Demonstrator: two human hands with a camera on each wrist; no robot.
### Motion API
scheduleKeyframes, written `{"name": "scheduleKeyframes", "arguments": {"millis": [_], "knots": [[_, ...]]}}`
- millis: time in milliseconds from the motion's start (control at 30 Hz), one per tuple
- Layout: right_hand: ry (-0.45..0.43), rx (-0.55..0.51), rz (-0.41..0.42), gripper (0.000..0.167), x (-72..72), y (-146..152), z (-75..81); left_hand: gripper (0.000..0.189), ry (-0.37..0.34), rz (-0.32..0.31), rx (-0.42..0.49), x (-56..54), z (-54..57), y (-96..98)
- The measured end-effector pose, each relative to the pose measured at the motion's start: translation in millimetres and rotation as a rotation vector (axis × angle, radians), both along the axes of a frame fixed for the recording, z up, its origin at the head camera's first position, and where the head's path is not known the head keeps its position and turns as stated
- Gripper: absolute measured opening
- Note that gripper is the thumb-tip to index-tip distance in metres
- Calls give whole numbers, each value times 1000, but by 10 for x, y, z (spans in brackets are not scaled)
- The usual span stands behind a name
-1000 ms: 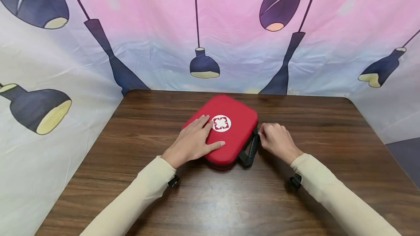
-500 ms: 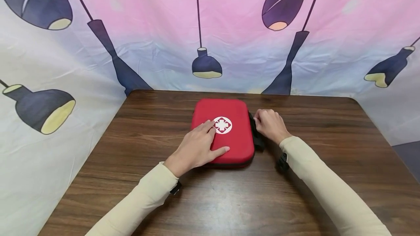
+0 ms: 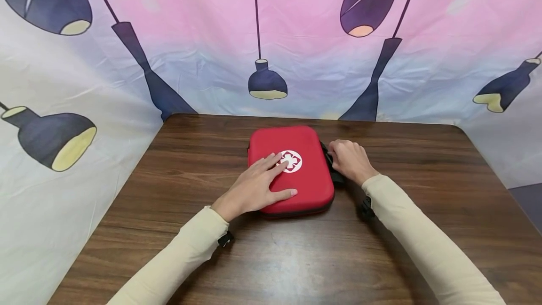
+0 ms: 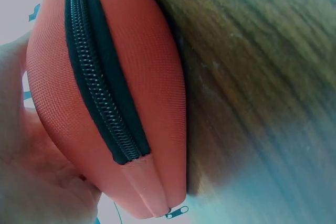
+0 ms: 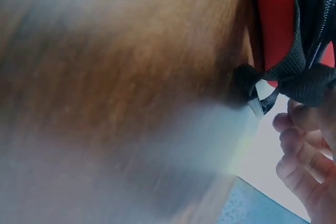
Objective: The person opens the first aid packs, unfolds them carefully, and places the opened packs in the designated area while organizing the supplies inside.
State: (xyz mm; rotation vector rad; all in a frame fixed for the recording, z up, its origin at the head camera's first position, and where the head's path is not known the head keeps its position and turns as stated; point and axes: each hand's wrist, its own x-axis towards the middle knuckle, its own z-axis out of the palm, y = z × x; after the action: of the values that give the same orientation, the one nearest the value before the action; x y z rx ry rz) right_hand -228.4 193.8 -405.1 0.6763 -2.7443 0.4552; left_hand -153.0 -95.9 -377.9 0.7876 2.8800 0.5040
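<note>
Nearest: two cream sleeves (image 3: 169,258) come in from the bottom corners, a black wrist unit (image 3: 226,239) at the left cuff, another at the right. Dark wood-grain desk (image 3: 275,260) under everything. Left hand (image 3: 253,186): lying on the lid, not gripping, fingers extended, thumb apart, fingertips partly over the white emblem (image 3: 294,160). Red case (image 3: 308,183): flat on the desk, around mid-desk, lid on top, slightly turned. Zipper (image 4: 97,77) visible from the left wrist, closed over that stretch, ending at a red panel; small zip pull (image 4: 178,212) just past it. Right hand (image 3: 350,160): at the case's right side, fingers curled, right by the black handle (image 5: 310,85); can't tell whether it's grasping anything, contact point hidden. Behind the desk: pink, blue and white backdrop (image 3: 203,18), dark hanging lamps (image 3: 267,81) printed on it.
</note>
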Motion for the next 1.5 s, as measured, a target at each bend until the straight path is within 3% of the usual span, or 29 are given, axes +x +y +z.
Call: {"name": "scheduleKeyframes", "arguments": {"millis": [400, 1000, 1500], "knots": [[7, -35, 44, 13, 133, 88, 11, 86, -35, -28, -2, -67, 23, -33], [-55, -130, 81, 9, 226, 174, -32, 86, -48, -34, 11, -52, 39, -34], [-18, -152, 109, 13, 690, 252, -63, 86, -55, -46, 19, -66, 28, -28]]}}
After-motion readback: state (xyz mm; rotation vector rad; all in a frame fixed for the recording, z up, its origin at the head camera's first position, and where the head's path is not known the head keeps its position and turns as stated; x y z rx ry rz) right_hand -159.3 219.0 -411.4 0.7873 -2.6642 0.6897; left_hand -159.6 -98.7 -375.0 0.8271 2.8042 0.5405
